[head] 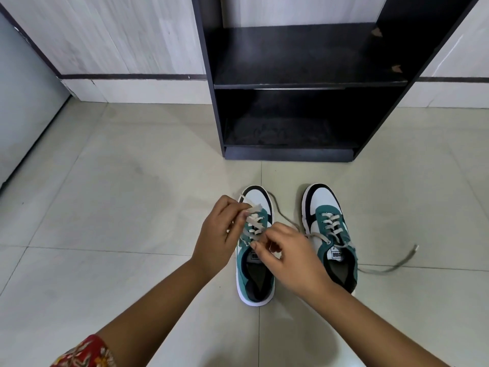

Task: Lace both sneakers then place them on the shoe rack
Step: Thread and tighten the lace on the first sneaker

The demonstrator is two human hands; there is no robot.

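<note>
Left sneaker (255,250): on the floor tiles (132,207), toe toward 12 o'clock, teal, white and dark, laced part way up.
Right sneaker (329,234): just beside the left one at 3 o'clock, apart from it, toe toward 12 o'clock, laced across several rows.
Left hand (219,234): over the left sneaker's 9 o'clock side, fingers pinched on one end of the pale lace (252,209) near the toe.
Right hand (288,256): over the left sneaker's tongue, thumb and forefinger closed narrow on the lace at the upper eyelets.
Loose lace (397,266): trailing from the right sneaker across the floor toward 3 o'clock, tip lying free.
Shoe rack (304,83): dark, at 12 o'clock from both sneakers, well apart, standing against the pale wall (105,35).
Sleeve (84,353): red patterned, at 7 o'clock, on the left arm.
</note>
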